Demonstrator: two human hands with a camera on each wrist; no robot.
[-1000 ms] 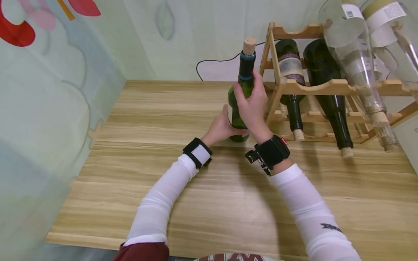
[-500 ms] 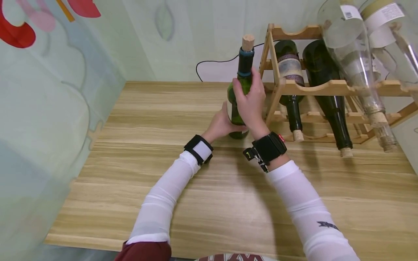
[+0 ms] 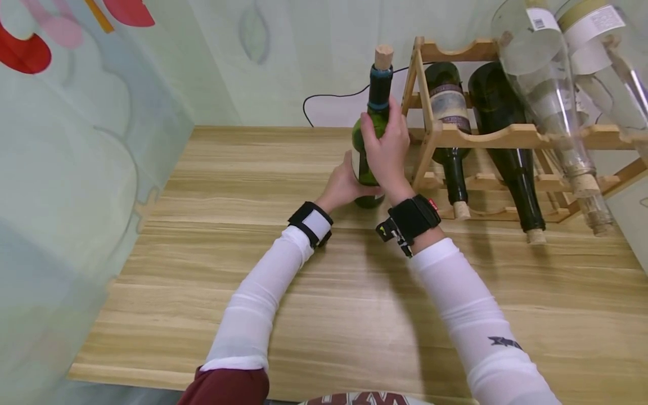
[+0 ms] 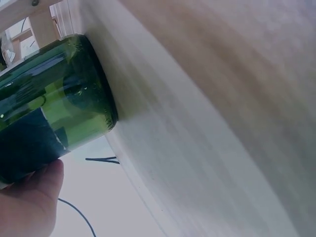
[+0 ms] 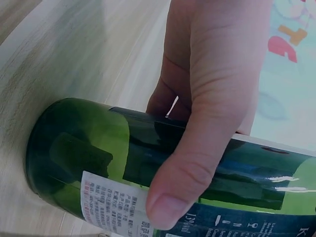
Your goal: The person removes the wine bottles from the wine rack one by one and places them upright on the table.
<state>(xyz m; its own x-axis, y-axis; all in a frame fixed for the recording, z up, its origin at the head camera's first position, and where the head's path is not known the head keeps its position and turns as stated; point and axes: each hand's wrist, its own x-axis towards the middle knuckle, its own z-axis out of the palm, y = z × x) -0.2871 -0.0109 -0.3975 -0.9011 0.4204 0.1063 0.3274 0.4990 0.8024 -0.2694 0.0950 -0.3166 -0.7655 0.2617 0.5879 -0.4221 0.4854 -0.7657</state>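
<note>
A corked green wine bottle point(image 3: 364, 153) stands upright beside the rack, its neck wrapped in dark foil. My left hand point(image 3: 343, 184) grips its lower body, thumb across the front. Higher up, at the shoulder just below the foil, my right hand point(image 3: 387, 147) holds it with thumb and fingers on either side. In the left wrist view the base of the bottle point(image 4: 81, 94) is right at the tabletop. The right wrist view shows a thumb point(image 5: 180, 190) pressed over the printed labels on the bottle's side.
A wooden wine rack point(image 3: 430, 135) stands close on the right. It bears dark bottles point(image 3: 506, 112) and clear glass bottles point(image 3: 544, 62), corked necks pointing forward. A black cable point(image 3: 334, 95) runs along the back wall. The wooden table point(image 3: 228, 225) extends left to a painted wall.
Both hands and the bottle have shifted slightly away from the body, toward the back wall. The grip on the bottle is the same, and the rack has stayed put.
</note>
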